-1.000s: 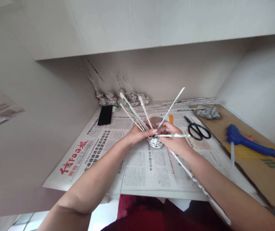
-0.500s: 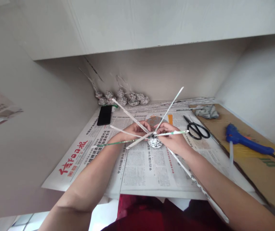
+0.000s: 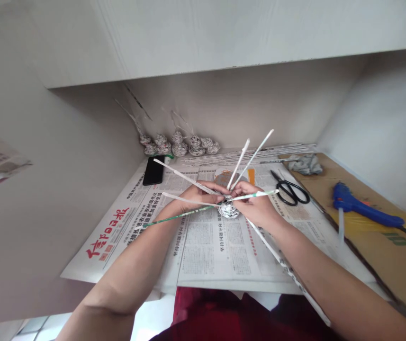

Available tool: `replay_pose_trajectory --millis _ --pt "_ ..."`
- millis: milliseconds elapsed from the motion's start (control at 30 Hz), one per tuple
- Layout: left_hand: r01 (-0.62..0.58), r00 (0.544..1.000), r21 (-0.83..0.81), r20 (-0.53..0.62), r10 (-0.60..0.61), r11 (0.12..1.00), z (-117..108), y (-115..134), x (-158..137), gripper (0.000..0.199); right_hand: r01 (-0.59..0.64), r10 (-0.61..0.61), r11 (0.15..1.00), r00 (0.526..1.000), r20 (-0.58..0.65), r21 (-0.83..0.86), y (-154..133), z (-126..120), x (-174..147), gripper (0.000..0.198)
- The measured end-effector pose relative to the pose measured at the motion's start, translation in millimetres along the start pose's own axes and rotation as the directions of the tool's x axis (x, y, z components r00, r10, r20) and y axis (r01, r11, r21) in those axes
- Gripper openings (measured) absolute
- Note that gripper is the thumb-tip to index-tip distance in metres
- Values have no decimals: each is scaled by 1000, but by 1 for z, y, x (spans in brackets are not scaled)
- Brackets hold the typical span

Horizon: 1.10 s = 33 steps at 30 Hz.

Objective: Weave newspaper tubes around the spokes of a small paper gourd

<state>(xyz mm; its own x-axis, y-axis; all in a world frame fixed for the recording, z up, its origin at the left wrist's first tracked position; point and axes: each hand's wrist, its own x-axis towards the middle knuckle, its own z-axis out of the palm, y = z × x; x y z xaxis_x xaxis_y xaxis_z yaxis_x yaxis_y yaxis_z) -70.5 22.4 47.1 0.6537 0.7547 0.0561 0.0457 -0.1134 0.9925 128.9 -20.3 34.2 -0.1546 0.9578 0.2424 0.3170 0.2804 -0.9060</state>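
Observation:
A small woven ball of rolled newspaper (image 3: 229, 210) is held just above the newspaper sheets. Several paper strips (image 3: 177, 175) stick out from its top in different directions. My left hand (image 3: 203, 193) is closed at the ball's upper left, thumb and fingers pinching the strips' base. On the other side my right hand (image 3: 254, 199) pinches the work at its upper right, with a green-and-white strip across its fingers. A long paper strip (image 3: 270, 248) runs from under my right hand down along the forearm. The fingertips partly hide the weave's top.
Spread newspaper (image 3: 203, 255) covers the table. Several gourd-shaped paper weavings (image 3: 179, 144) and a black phone (image 3: 154, 170) are at the back left. Rolled paper sticks (image 3: 245, 156) lie along the back. Black scissors (image 3: 291, 192), a blue glue gun (image 3: 366, 208) and cardboard (image 3: 383, 251) are right.
One strip that pointed toward the lower left now stands up toward the back beside another upright strip. My left hand has shifted slightly, its thumb now over the strips' base.

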Motion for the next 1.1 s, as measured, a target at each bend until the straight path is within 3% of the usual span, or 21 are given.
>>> replay_pose_trajectory --millis 300,433,600,767,967,1100 --pt "88 993 -37 78 -85 995 -12 1 -1 36 5 -5 1000 1000 4 -5 4 0 0 12" --pt "155 988 -128 47 -150 980 -11 -8 4 31 -26 26 1000 1000 11 -17 1 0 0 19" --pt "153 983 -236 -61 -171 960 -1 -14 7 32 0 -1 1000 999 44 17 2 1 0 32" --pt "95 985 -187 -126 -119 978 6 -13 9 37 29 -29 1000 999 44 -9 5 3 0 32" --pt "105 994 -117 -6 -106 988 4 -5 7 39 34 -31 999 997 66 -42 -1 2 -3 33" --pt "91 995 -78 -19 -93 993 4 -3 5 32 50 -46 996 997 59 -74 -4 2 -4 29"
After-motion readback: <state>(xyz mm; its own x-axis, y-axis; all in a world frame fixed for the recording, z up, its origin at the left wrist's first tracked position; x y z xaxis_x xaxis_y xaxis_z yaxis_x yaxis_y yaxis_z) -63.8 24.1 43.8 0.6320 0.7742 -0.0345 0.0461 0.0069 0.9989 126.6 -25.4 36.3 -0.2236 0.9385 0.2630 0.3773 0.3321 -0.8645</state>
